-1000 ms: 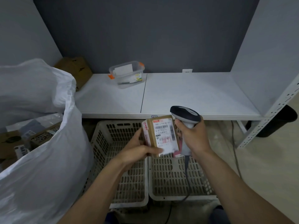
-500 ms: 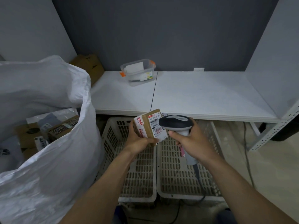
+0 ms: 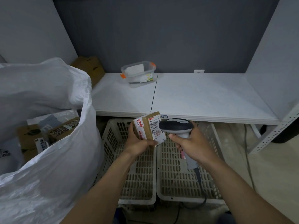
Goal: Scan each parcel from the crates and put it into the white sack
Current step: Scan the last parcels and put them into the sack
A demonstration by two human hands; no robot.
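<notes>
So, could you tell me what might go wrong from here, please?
1. The scanner head overlaps the parcel label, so it may sit too close to read.
2. The left hand pinches the parcel by its lower edge; it could slip into the crate.
3. The scanner cable trails across the right crate and might snag.

Since a second ago we have turned the scanner (image 3: pixel 177 126) in our right hand (image 3: pixel 193 145) from upright to level, its head now pointing left at the label of the cardboard parcel (image 3: pixel 149 127). Our left hand (image 3: pixel 137 143) has tilted that parcel, label toward the scanner head, which now covers part of it. Both sit lower, above the crates (image 3: pixel 161 172).
</notes>
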